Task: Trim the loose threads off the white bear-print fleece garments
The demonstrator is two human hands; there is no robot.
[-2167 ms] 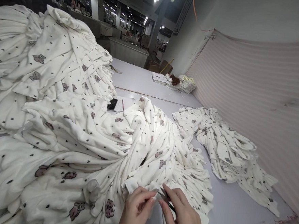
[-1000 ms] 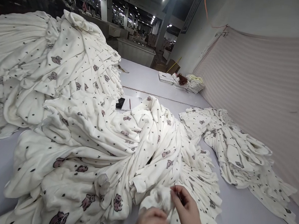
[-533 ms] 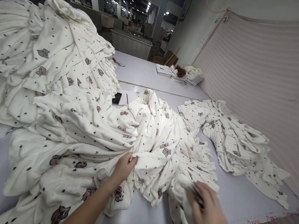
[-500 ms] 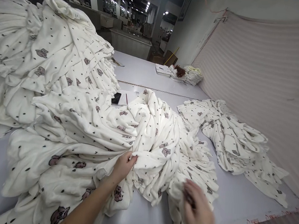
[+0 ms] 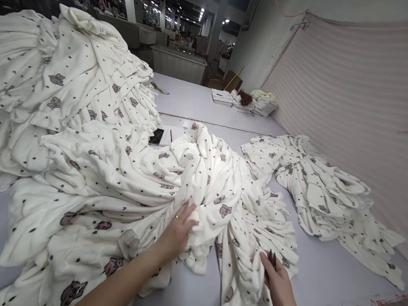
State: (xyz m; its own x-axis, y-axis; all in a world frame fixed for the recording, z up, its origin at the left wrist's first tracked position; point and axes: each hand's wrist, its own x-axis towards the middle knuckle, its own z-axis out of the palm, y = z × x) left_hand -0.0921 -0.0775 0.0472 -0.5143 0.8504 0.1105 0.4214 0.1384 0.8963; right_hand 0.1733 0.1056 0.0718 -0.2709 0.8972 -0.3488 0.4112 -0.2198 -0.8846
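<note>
A big heap of white fleece garments (image 5: 125, 185) printed with small dark hearts and grey-pink animals lies across the grey table (image 5: 320, 282). My left hand (image 5: 179, 228), a ring on one finger, grips a fold in the middle of the heap. My right hand (image 5: 275, 279) holds a small dark thread snipper (image 5: 271, 259) and presses on the edge of a white garment (image 5: 248, 268) pulled out toward the table's front.
A taller pile of the same garments (image 5: 55, 82) fills the left. A flatter pile (image 5: 313, 188) lies at the right beside a striped wall (image 5: 360, 112). A phone and papers (image 5: 161, 136) sit behind the heap. Folded stacks (image 5: 249, 101) stand far back.
My hands left the small seam at the front. The left hand reached into the heap and took a fold; the right hand, with the snipper, dragged one garment out toward the table's front.
</note>
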